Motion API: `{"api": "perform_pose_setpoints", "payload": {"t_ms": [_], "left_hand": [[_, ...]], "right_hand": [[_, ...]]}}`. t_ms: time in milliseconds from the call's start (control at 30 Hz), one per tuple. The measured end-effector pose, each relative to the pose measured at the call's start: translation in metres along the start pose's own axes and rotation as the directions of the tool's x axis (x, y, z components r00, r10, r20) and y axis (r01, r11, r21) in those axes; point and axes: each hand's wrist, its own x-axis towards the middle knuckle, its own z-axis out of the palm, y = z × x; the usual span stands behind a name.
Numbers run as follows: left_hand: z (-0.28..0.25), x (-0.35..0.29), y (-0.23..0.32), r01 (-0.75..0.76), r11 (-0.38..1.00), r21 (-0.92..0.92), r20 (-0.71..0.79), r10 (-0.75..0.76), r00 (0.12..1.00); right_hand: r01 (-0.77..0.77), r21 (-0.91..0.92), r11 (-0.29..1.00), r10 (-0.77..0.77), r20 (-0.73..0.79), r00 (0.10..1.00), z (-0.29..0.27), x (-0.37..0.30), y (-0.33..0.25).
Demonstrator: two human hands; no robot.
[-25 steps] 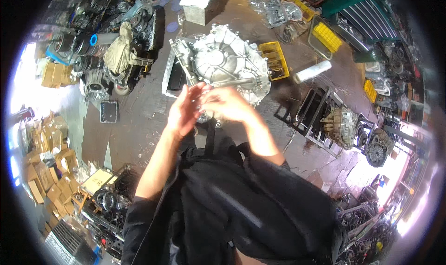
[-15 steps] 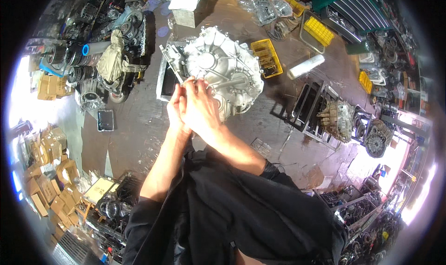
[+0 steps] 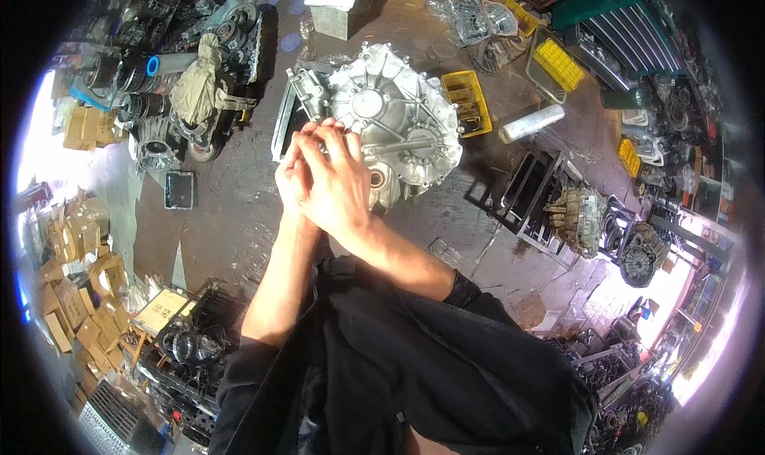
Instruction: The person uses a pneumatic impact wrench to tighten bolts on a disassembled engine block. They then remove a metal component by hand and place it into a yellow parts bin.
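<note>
We lap our right hand (image 3: 339, 186) over our left hand (image 3: 288, 180) near the ribbed transmission housing (image 3: 390, 104), seemingly for support, fingers half-curled, holding what we cannot tell, if anything.

The large cast-metal housing (image 3: 398, 119) is silvery and bare — a rounded, lobed shell whose ribs (image 3: 388, 80) fan out from a smooth circular hub (image 3: 367, 103). It lies broad face up, its support hidden beneath. A long tubular ridge (image 3: 398, 147) crosses the near half; a round opening (image 3: 376, 179) — brownish inside — sits near its closest edge.
</note>
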Motion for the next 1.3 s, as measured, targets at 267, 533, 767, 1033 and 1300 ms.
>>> {"api": "perform_pose_setpoints", "payload": {"t_ms": [267, 533, 767, 1033, 1300], "left_hand": [[0.010, -0.004, 0.002, 0.018, 0.967, 0.255, 0.001, -0.019, 1.000], [-0.007, -0.002, 0.012, 0.322, 0.893, -0.314, -0.051, -0.355, 0.933], [-0.053, -0.026, 0.019, 0.330, 0.906, -0.266, -0.304, -0.404, 0.863], [-0.066, -0.028, 0.029, 0.307, 0.926, -0.221, -0.382, -0.372, 0.846], [-0.066, -0.023, 0.032, 0.284, 0.931, -0.228, -0.408, -0.357, 0.840]], "right_hand": [[0.120, 0.237, 0.964, -0.116, -0.034, 0.993, 0.002, 0.009, -0.009], [0.066, 0.266, 0.962, -0.016, -0.187, 0.982, -0.023, 0.001, 0.107], [-0.369, -0.351, 0.861, 0.446, 0.172, 0.878, -0.079, -0.031, 0.369], [-0.445, -0.432, 0.785, 0.600, 0.349, 0.720, -0.089, -0.033, 0.398], [-0.701, 0.572, 0.426, 0.803, 0.118, 0.584, -0.087, -0.012, 0.390]]}}
